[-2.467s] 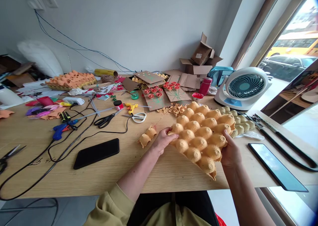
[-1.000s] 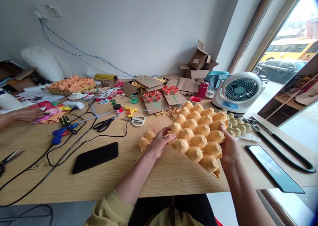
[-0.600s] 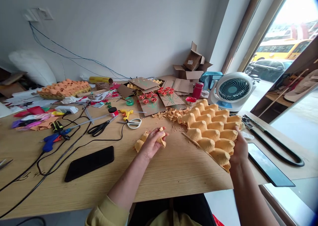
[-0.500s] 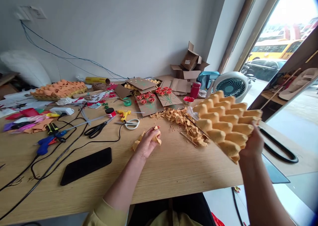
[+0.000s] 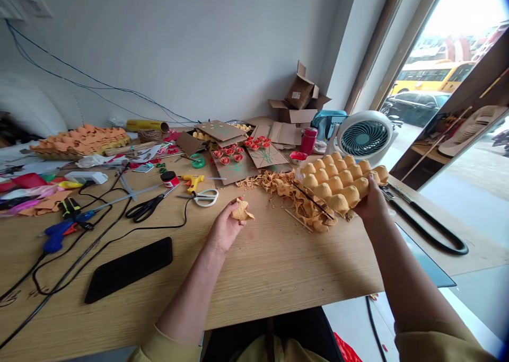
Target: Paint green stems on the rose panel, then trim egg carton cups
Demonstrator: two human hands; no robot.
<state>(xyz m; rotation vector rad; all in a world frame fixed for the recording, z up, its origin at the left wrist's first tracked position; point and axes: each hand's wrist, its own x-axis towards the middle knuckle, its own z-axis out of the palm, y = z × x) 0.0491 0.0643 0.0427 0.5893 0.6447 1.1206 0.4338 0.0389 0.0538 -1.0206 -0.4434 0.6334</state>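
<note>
My right hand [image 5: 370, 199] grips the near right edge of a yellow egg tray [image 5: 338, 182], its rows of rounded bumps facing up. The tray hangs over a heap of torn yellow scraps [image 5: 318, 221] at the right of the table. Between the fingers of my left hand [image 5: 224, 224] is a small cup-shaped egg carton piece [image 5: 242, 210] with ragged edges, held just above the bare wood. White-handled scissors [image 5: 205, 197] and a yellow glue gun [image 5: 193, 182] lie beyond my left hand.
Red paper flowers [image 5: 228, 154] sit on cardboard sheets [image 5: 234, 171] behind the scraps. A black phone [image 5: 129, 269], black scissors [image 5: 145, 208], a blue glue gun [image 5: 58, 235] and cables spread over the left. A fan [image 5: 363, 137] stands at the right, near a black hose [image 5: 433, 229].
My right hand has lowered the egg tray leftward and flattened it over the scraps. My left hand has turned, bringing its carton piece into fuller view. The camera has shifted slightly right.
</note>
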